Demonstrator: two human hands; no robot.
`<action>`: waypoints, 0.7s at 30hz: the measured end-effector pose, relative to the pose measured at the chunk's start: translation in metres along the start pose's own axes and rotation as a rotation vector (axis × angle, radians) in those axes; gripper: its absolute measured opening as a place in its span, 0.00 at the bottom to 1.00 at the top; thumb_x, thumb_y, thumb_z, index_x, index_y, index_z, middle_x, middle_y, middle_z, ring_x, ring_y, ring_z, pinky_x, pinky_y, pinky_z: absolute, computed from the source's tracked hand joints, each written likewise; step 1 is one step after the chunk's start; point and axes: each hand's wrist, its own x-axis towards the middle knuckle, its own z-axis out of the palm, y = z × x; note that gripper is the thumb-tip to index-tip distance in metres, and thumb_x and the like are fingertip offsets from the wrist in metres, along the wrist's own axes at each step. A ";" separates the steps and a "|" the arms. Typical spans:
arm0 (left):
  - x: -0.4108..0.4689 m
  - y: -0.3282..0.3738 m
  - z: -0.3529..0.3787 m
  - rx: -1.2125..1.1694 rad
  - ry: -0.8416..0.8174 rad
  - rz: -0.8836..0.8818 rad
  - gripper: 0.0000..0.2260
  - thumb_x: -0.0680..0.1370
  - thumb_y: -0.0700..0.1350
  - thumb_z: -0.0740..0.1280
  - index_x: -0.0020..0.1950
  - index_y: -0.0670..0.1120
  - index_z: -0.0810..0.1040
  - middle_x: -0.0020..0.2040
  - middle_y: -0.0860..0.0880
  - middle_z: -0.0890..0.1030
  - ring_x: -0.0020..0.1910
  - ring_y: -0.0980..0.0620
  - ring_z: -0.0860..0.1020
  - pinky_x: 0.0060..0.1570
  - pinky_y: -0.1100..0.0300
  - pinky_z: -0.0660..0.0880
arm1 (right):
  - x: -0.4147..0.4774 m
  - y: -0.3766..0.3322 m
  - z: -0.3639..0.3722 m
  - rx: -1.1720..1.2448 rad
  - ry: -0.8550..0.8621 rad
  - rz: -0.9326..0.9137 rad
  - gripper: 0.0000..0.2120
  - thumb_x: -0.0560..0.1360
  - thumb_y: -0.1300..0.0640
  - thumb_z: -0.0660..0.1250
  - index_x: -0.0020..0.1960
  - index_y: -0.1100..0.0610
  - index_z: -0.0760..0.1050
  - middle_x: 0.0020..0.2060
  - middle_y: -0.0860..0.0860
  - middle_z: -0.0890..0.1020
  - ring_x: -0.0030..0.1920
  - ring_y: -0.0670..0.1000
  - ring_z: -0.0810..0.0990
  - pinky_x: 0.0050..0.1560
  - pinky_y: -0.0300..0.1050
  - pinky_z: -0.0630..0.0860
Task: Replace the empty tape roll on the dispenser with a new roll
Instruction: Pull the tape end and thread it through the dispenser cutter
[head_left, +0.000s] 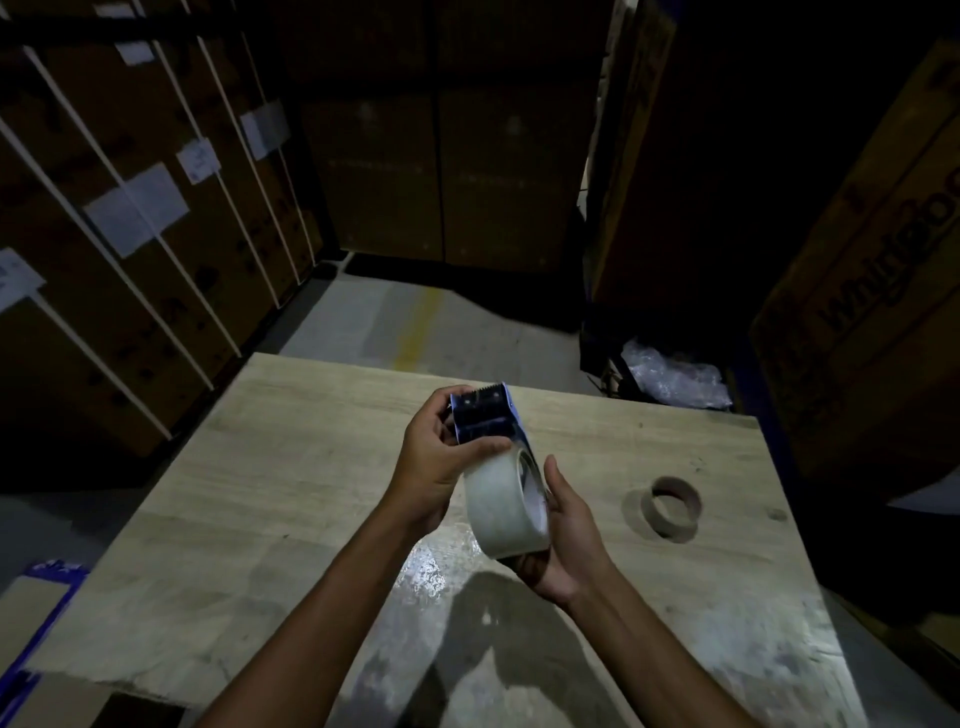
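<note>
I hold a blue tape dispenser (483, 415) above the wooden table, its serrated blade pointing away from me. My left hand (436, 462) grips the dispenser's head from the left, thumb across its front. A full roll of clear tape (501, 506) sits at the dispenser's near end. My right hand (563, 535) cups that roll from the right and underneath. Whether the roll is fully on the hub is hidden. An empty brown cardboard core (672, 509) lies on the table to the right, apart from both hands.
The wooden table (260, 493) fills the lower view, with a glossy patch near its front middle. Stacked cardboard boxes (130, 208) stand on the left, back and right. Crumpled plastic wrap (675, 374) lies on the floor beyond the table's right corner.
</note>
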 end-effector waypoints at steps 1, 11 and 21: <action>0.000 0.001 -0.004 -0.020 -0.030 -0.010 0.23 0.66 0.32 0.78 0.57 0.46 0.77 0.49 0.47 0.85 0.51 0.45 0.83 0.51 0.50 0.81 | 0.002 0.002 0.004 -0.005 0.029 -0.027 0.28 0.77 0.38 0.60 0.64 0.58 0.79 0.54 0.59 0.83 0.49 0.60 0.84 0.43 0.52 0.83; 0.000 0.014 -0.041 -0.283 -0.257 -0.205 0.30 0.60 0.64 0.80 0.55 0.49 0.86 0.55 0.47 0.86 0.55 0.49 0.83 0.55 0.57 0.80 | 0.012 -0.002 0.023 -0.090 0.094 -0.136 0.22 0.80 0.45 0.60 0.52 0.58 0.86 0.48 0.56 0.86 0.45 0.55 0.86 0.45 0.47 0.82; 0.007 0.027 -0.071 -0.057 -0.201 -0.202 0.12 0.77 0.46 0.64 0.44 0.46 0.88 0.41 0.50 0.86 0.41 0.55 0.82 0.42 0.62 0.80 | 0.023 0.001 0.018 -0.212 0.111 -0.128 0.19 0.75 0.46 0.65 0.54 0.59 0.84 0.49 0.57 0.85 0.47 0.56 0.84 0.51 0.51 0.77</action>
